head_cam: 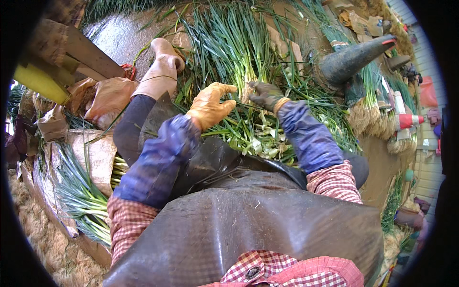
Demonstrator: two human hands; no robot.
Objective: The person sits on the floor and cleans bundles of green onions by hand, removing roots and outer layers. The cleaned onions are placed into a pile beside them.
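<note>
My left hand, in an orange rubber glove, is held just left of the root ends of a spread pile of green onions; its thumb and fingers are apart, with nothing between them. On the right of the same root ends, my right hand wears a dark, dirty glove. Its fingers touch or nearly touch the stalks; whether it grips any cannot be told. Below both hands, loose peeled leaves and trimmings lie in a heap in front of my dark apron.
A pinkish rubber boot stands at upper left, a dark boot at upper right. Green onion bundles with bushy roots lie on the right; more green onions lie at lower left. A wooden post and plastic bags are at left.
</note>
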